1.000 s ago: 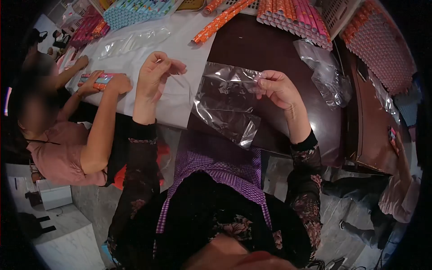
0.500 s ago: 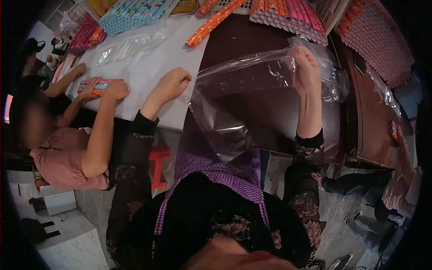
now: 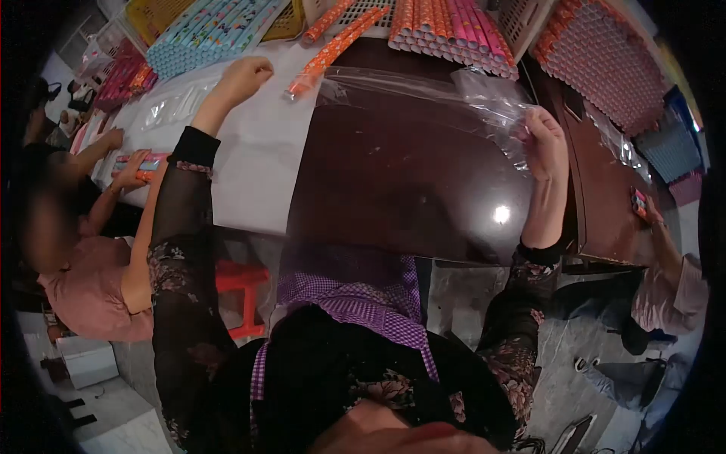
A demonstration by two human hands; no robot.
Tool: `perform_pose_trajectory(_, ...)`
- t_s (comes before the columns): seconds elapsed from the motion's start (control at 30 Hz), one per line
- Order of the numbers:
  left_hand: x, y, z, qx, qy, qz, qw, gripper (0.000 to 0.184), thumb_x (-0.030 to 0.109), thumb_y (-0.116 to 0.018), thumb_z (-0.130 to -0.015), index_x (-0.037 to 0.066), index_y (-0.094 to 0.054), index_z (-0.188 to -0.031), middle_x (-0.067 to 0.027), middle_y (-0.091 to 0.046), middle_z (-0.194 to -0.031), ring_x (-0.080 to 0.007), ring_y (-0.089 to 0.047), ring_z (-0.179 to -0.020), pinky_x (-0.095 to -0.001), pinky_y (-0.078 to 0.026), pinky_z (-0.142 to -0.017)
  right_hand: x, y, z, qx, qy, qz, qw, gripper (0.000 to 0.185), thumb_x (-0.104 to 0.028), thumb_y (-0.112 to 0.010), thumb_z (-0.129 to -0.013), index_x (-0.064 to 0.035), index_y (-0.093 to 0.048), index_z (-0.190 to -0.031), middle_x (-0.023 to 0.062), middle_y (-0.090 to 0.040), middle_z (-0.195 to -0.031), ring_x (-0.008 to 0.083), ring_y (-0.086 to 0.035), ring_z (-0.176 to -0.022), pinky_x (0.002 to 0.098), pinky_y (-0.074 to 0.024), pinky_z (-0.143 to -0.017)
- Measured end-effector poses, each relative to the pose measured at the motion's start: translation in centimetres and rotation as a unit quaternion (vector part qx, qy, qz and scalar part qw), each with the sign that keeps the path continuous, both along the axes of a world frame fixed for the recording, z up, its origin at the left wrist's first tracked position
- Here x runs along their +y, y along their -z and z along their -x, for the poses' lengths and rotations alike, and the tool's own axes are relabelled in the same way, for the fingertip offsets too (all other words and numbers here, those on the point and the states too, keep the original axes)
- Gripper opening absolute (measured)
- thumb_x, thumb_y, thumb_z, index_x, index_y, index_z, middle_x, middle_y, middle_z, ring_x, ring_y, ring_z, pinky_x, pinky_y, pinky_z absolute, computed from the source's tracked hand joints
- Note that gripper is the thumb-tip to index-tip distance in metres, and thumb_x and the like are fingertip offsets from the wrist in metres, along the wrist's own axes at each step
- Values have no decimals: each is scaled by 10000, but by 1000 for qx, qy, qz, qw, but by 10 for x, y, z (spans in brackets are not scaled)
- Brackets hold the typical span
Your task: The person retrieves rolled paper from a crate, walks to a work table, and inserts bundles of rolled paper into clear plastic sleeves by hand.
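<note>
My right hand pinches a clear plastic film near its right end, over the dark tabletop. The film runs leftward in a long, creased strip, and its left end lies near the orange patterned roll. My left hand is raised over the white sheet, left of that roll. Its fingers are curled together, and whether anything thin is between them cannot be made out. A visible gap separates this hand from the film's left end.
Stacked pink and orange rolls and light blue rolls stand at the back. More rolls fill the right. A co-worker's hand holds small rolls on the left. A red stool is below the table.
My left hand has moved up and left, away from the film. My right hand has shifted right and lower. The film has gone from hanging toward my apron to lying stretched farther back.
</note>
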State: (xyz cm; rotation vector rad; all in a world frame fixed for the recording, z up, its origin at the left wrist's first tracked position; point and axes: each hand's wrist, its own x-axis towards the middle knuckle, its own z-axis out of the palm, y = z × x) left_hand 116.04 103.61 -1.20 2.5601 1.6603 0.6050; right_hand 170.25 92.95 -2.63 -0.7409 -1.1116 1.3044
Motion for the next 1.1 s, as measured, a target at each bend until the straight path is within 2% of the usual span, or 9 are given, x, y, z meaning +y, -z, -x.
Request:
perform_pose_trajectory(0.03, -3, -3, -15, -2, 8, -2, 1000, 180, 177, -615, -872, 41, -665, -979, -64, -635, -801, -187, -588, -710, -318, -468, -667, -4, 3, 10, -3, 46, 23, 999, 92, -158, -672, -883, -76, -632, -871, -19, -589, -791, 88, -522, -691, 258, -452, -620)
perform_pose_trajectory(0.13, -19, -8, -73, 75, 2, -431, 899, 190, 218, -676, -802, 56, -685, -901, -101, -644, -806, -306, -621, -810, -394, -479, -734, 5, 34, 15, -12, 81, 58, 995, 117, -213, -675, -891, -111, -641, -846, -51, -568, -765, 57, -499, -661, 246, -445, -567)
perform_pose_trajectory(0.23, -65, -6, -154, -211, 126, -154, 957, 253, 288, -702, -812, 50, -675, -891, -101, -646, -817, -298, -620, -781, -393, -482, -726, -4, 31, 76, -29, 150, 84, 985, 172, -219, -669, -895, -126, -609, -764, -62, -556, -746, 43, -467, -600, 216, -420, -547)
perform_pose_trajectory(0.27, -87, -4, -181, -287, 126, 11, 950, 295, 316, -687, -869, 27, -652, -919, -47, -625, -797, -140, -568, -706, -280, -462, -656, -3, 36, 89, -28, 137, 73, 988, 198, -214, -667, -897, -127, -590, -736, -62, -554, -732, 42, -463, -589, 209, -412, -544)
perform_pose_trajectory(0.33, -112, 10, -219, -323, 133, 150, 925, 335, 335, -681, -881, 3, -639, -899, -57, -613, -768, -110, -565, -715, -281, -465, -649, 0, 52, 114, -28, 118, 43, 992, 237, -202, -663, -899, -124, -560, -700, -57, -552, -708, 39, -457, -582, 202, -401, -542)
perform_pose_trajectory(0.5, -115, 73, -253, -504, 159, 165, 833, 339, 299, -688, -877, -30, -614, -843, -82, -617, -740, -126, -589, -673, -282, -475, -604, -17, 55, 159, 11, 98, 29, 995, 259, -164, -657, -898, -100, -532, -680, -19, -568, -680, 44, -479, -574, 212, -396, -497)
perform_pose_trajectory(0.77, -127, 90, -235, -434, 98, 75, 892, 193, 123, -628, -845, -34, -556, -758, -165, -584, -701, -210, -588, -600, -337, -437, -533, -18, 91, 148, -53, 67, 36, 996, 274, -137, -607, -929, -99, -516, -673, -43, -534, -673, 33, -448, -594, 203, -348, -521)
perform_pose_trajectory(0.97, -133, 92, -229, -377, 59, -125, 916, 136, 71, -589, -797, -1, -487, -742, -159, -520, -786, -370, -561, -675, -423, -460, -557, -26, 93, 144, -350, 50, -42, 935, 218, -118, -632, -893, -37, -508, -732, 4, -531, -644, 88, -473, -597, 249, -395, -552)
perform_pose_trajectory(1.1, -146, 94, -239, -341, 91, -108, 930, 103, 42, -575, -770, -6, -485, -780, -165, -519, -854, -364, -577, -686, -430, -486, -581, -22, 87, 153, -512, 172, -89, 837, 134, -137, -608, -887, -21, -545, -868, 154, -614, -723, 291, -617, -679, 359, -480, -626)
